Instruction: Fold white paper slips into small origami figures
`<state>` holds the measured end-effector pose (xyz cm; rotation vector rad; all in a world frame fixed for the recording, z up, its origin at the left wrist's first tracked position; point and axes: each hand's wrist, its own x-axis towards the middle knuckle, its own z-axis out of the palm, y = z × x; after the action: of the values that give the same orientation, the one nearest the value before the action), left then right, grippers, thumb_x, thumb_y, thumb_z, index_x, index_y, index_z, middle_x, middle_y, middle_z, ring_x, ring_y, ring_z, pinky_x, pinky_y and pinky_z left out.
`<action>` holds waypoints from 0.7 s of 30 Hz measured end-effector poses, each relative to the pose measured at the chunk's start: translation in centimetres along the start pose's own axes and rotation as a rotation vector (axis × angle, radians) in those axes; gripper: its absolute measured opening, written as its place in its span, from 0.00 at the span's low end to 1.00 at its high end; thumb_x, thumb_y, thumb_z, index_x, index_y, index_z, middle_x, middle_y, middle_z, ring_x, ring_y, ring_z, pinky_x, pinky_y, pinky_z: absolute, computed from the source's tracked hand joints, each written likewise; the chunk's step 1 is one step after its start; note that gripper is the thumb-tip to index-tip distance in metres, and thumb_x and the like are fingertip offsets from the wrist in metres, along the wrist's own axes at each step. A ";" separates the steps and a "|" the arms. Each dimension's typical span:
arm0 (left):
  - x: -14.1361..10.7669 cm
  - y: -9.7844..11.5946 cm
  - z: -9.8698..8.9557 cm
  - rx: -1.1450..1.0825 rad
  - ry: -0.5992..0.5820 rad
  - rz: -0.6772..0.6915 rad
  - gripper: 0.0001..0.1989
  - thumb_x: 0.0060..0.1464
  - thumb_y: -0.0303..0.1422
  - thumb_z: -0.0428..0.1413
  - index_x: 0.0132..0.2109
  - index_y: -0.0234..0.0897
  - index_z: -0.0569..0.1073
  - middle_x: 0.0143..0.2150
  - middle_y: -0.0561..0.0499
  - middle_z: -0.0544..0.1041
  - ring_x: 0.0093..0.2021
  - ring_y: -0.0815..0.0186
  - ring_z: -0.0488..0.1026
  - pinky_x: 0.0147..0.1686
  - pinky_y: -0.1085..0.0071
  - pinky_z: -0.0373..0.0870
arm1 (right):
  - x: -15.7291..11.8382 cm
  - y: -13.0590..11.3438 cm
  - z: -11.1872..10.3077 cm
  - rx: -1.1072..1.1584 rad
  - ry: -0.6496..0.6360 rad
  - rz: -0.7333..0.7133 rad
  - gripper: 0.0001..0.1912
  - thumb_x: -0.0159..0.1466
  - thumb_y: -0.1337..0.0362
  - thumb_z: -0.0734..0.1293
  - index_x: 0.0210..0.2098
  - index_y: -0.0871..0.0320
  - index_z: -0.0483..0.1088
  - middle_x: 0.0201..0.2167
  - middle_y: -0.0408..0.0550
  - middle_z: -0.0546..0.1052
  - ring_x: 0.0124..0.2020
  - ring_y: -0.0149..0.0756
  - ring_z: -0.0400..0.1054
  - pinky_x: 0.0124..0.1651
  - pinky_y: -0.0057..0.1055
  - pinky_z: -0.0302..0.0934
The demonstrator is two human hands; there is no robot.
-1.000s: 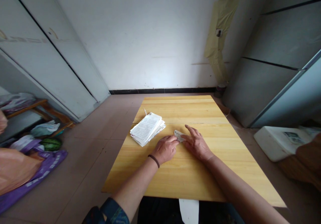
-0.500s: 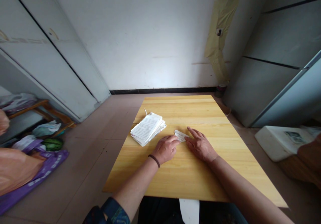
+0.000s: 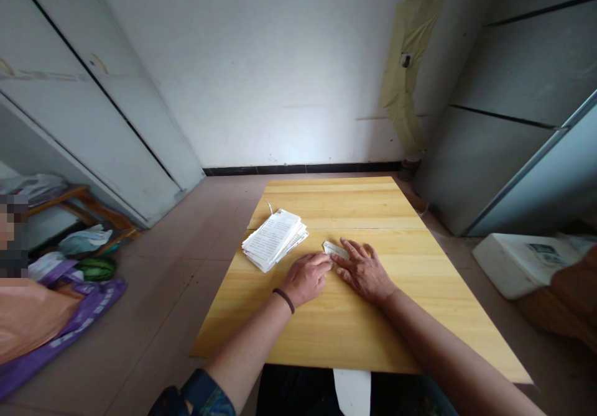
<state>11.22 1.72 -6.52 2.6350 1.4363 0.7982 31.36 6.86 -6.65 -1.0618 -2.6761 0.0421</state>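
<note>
Paper slip [image 3: 336,250] between left fingers [image 3: 321,259], pressed together, and right fingers [image 3: 353,249], spread

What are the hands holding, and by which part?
A small paper slip, flat on the table: left hand's fingers at its near edge, right hand's at its right end.

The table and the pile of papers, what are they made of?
The table looks like pale wood, maybe pine, with a smooth, slightly shiny finish; you can see long grain lines and joined strips. The stack of papers looks like thin white paper with a dull finish, since it has printed lines and soft, uneven edges.
</note>
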 end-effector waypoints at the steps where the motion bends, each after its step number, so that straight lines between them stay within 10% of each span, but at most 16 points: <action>1: -0.2 0.0 -0.1 -0.001 0.007 0.012 0.19 0.48 0.17 0.50 0.44 0.38 0.74 0.49 0.48 0.75 0.52 0.63 0.71 0.53 0.64 0.69 | 0.0 0.0 0.0 0.000 -0.002 0.004 0.21 0.68 0.51 0.55 0.58 0.42 0.64 0.65 0.53 0.56 0.63 0.50 0.53 0.59 0.53 0.48; 21: -0.6 1.5 0.0 0.111 -0.096 -0.127 0.24 0.53 0.35 0.56 0.57 0.37 0.67 0.60 0.43 0.68 0.62 0.54 0.60 0.62 0.50 0.54 | 0.0 0.0 0.1 0.012 0.010 -0.017 0.21 0.68 0.52 0.56 0.59 0.43 0.63 0.64 0.53 0.59 0.63 0.50 0.52 0.59 0.55 0.47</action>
<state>12.10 0.38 -6.37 2.5868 1.6476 0.5882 31.36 6.89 -6.70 -1.0332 -2.6723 0.0492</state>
